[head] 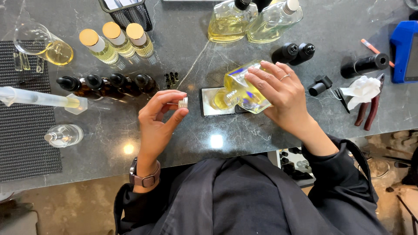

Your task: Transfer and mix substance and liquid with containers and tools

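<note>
My right hand (283,93) grips a square clear glass bottle (241,89) of yellow liquid, tilted on its side with its open neck pointing left. The bottle's neck hangs over a small dark flat scale (209,111) on the counter. My left hand (161,117) pinches a small silver metal collar (183,103) between thumb and fingers, just left of the scale. A watch with a mauve band is on my left wrist.
Three gold-capped bottles (117,41) and a row of dark dropper bottles (109,85) lie at left, with a large syringe (39,98), a glass beaker (43,43) and a black mat (26,139). Two big bottles (252,19) stand at the back. Pliers (370,109), tissue and black caps (294,52) lie right.
</note>
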